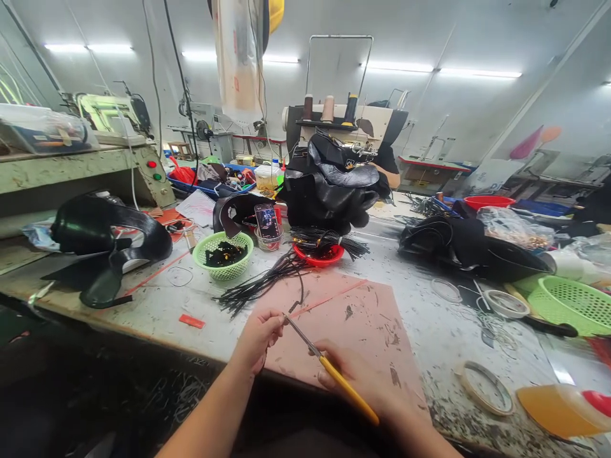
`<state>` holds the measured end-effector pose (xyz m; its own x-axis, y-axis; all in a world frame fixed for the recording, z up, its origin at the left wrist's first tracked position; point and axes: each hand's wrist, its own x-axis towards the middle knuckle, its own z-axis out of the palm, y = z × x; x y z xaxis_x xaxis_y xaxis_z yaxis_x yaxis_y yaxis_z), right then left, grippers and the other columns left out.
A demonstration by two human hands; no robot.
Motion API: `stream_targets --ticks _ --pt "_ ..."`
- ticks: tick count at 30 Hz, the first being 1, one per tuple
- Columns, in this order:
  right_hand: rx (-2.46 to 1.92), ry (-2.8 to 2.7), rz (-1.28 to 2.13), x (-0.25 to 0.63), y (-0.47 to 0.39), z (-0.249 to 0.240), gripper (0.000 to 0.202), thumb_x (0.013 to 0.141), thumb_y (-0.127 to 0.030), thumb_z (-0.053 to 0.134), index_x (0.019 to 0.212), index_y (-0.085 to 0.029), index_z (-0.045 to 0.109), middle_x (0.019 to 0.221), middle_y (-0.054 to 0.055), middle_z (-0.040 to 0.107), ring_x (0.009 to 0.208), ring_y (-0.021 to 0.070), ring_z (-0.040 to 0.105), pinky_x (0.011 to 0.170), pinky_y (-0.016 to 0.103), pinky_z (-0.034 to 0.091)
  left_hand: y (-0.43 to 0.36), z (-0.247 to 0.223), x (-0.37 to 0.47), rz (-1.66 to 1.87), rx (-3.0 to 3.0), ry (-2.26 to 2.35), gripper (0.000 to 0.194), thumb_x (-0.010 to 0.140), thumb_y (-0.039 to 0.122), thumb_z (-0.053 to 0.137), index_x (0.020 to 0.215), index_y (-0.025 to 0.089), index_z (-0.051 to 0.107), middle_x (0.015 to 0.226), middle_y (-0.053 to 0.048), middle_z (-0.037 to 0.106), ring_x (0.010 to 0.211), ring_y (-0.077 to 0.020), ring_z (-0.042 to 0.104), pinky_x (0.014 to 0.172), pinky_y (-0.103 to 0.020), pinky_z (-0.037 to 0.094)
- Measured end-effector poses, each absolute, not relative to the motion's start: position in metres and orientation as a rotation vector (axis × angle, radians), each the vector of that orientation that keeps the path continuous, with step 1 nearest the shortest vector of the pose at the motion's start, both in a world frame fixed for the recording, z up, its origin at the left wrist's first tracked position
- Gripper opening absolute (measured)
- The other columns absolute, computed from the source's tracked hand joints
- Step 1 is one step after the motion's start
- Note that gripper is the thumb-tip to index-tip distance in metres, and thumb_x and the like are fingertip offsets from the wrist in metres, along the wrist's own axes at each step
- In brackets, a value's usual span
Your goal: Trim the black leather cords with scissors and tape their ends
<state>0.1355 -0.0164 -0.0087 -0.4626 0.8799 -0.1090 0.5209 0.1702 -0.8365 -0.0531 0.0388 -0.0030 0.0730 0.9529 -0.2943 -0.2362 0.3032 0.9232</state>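
Note:
My right hand (351, 372) is closed around a yellow-handled tool (346, 385) with a slim metal shaft, slanting up and left. The tool's tip meets the fingertips of my left hand (262, 337), which are pinched together. Whatever lies between those fingers is too small to make out. Just beyond them, a short end of black cord (300, 296) reaches toward the pinch. Both hands are over a pink sheet (372, 318) at the table's near edge. A bundle of thin black cords (262, 283) fans out behind my left hand, beside a red bowl (322, 259) holding more strips.
A green basket (224, 270) with small black pieces stands left of the cords, near a propped phone (267, 222). Black leather pieces (112, 238) lie at left, with more piled at the back. On the right are a tape roll (487, 388) and an amber bottle (556, 407).

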Motion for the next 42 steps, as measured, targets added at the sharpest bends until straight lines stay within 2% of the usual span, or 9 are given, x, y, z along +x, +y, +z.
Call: stream_targets --ticks 15,21,23,28,31,34,36,39,42 --pt "-1.211 -2.006 1.279 0.071 0.021 -0.027 0.031 0.077 -0.042 0.044 0.095 -0.019 0.054 0.068 -0.001 0.051 0.062 0.0135 0.045 0.061 0.024 0.036 0.061 -0.015 -0.106 1.238 0.683 1.185 0.013 0.045 0.023 0.061 0.049 0.013 0.053 0.036 0.006 0.045 0.031 -0.0007 0.027 0.034 -0.015 0.013" --pt "-1.165 -2.103 1.294 0.026 0.054 -0.031 0.029 0.077 -0.042 0.045 0.068 -0.016 0.055 0.060 -0.003 0.046 0.058 0.0115 0.041 0.052 0.021 0.029 0.077 -0.033 -0.143 1.323 0.614 1.253 0.018 0.043 0.028 0.061 0.047 0.014 0.050 0.034 0.008 0.043 0.028 0.0004 0.024 0.033 -0.014 0.010" --pt "-1.200 -2.141 1.296 0.018 0.061 -0.032 0.030 0.077 -0.043 0.046 0.066 -0.016 0.055 0.057 -0.003 0.045 0.057 0.0109 0.040 0.050 0.020 0.028 0.077 -0.036 -0.153 1.331 0.595 1.280 0.020 0.042 0.030 0.061 0.047 0.013 0.051 0.034 0.008 0.042 0.027 0.0007 0.024 0.032 -0.014 0.010" --pt "-1.226 -2.136 1.290 0.018 0.061 -0.037 0.023 0.074 -0.039 0.053 0.080 -0.017 0.060 0.060 -0.003 0.051 0.057 0.0110 0.043 0.053 0.020 0.031 0.065 -0.040 -0.169 1.333 0.572 1.319 0.022 0.043 0.031 0.064 0.052 0.013 0.054 0.037 0.008 0.046 0.028 0.0005 0.026 0.033 -0.014 0.012" --pt "-1.267 -2.049 1.288 0.029 0.053 -0.039 0.025 0.071 -0.035 0.056 0.091 -0.019 0.057 0.055 -0.005 0.045 0.052 0.0099 0.040 0.050 0.020 0.031 0.053 -0.041 -0.159 1.280 0.581 1.299 0.022 0.045 0.027 0.067 0.057 0.013 0.056 0.042 0.005 0.052 0.033 -0.0019 0.035 0.035 -0.014 0.021" --pt "-1.276 -1.943 1.274 0.045 0.039 -0.039 0.038 0.065 -0.026 0.061 0.101 -0.021 0.051 0.053 -0.008 0.038 0.050 0.0093 0.036 0.048 0.020 0.030 0.036 -0.043 -0.132 1.105 0.682 1.207 0.019 0.047 0.023 0.068 0.060 0.013 0.058 0.046 0.004 0.056 0.037 -0.0042 0.041 0.040 -0.017 0.029" --pt "-1.238 -1.825 1.276 0.056 0.028 -0.041 0.045 0.063 -0.019 0.059 0.107 -0.022 0.046 0.060 -0.007 0.042 0.053 0.0095 0.040 0.050 0.020 0.034 0.025 -0.043 -0.111 0.942 0.772 1.131 0.017 0.049 0.021 0.067 0.060 0.014 0.057 0.047 0.005 0.055 0.038 -0.0047 0.042 0.041 -0.018 0.030" --pt "-1.203 -1.684 1.254 0.073 0.013 -0.044 0.043 0.067 -0.016 0.053 0.108 -0.023 0.043 0.070 -0.003 0.051 0.060 0.0111 0.049 0.057 0.023 0.040 0.012 -0.039 -0.082 0.787 0.844 1.071 0.014 0.051 0.020 0.064 0.059 0.014 0.054 0.047 0.006 0.053 0.038 -0.0057 0.043 0.042 -0.020 0.031" --pt "-1.253 -1.636 1.229 0.090 -0.001 -0.048 0.039 0.069 -0.019 0.053 0.107 -0.022 0.043 0.067 -0.003 0.053 0.061 0.0129 0.052 0.059 0.026 0.041 0.004 -0.035 -0.062 0.688 0.879 1.058 0.011 0.052 0.019 0.061 0.058 0.015 0.052 0.047 0.006 0.053 0.038 -0.0065 0.045 0.042 -0.021 0.031"
